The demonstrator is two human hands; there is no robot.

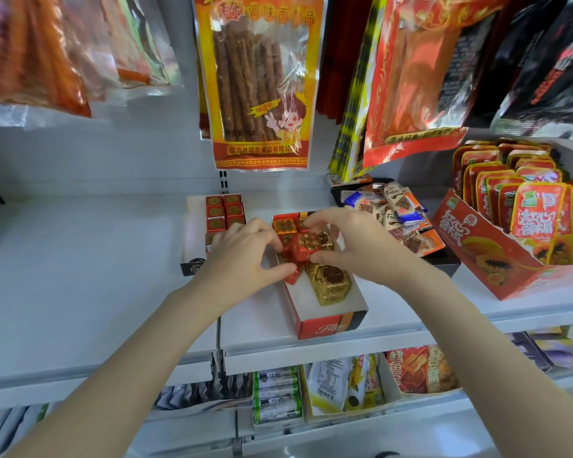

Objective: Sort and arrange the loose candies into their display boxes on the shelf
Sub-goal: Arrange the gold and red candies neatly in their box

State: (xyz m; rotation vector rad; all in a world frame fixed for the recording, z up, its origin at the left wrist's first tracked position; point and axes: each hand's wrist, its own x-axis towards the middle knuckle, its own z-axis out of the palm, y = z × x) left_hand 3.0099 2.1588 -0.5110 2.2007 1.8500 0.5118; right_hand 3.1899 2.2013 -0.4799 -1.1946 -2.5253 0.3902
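Head view: both hands over middle display box (325, 320).
Left hand (245, 256) and right hand (354, 241) pinching red candies (300, 251); gold candies (328, 282) placed, sorting unfinished.

Shiny crinkled foil on gold candies (328, 284) and red candies (300, 251). Printed cardboard on red display box (325, 325), white matt inside. Smooth matt white shelf (80, 276). Glossy clear plastic on hanging snack bag (258, 81).

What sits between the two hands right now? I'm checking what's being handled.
In the head view, a bunch of red and gold wrapped candies sits between the left hand and right hand, over the red display box.
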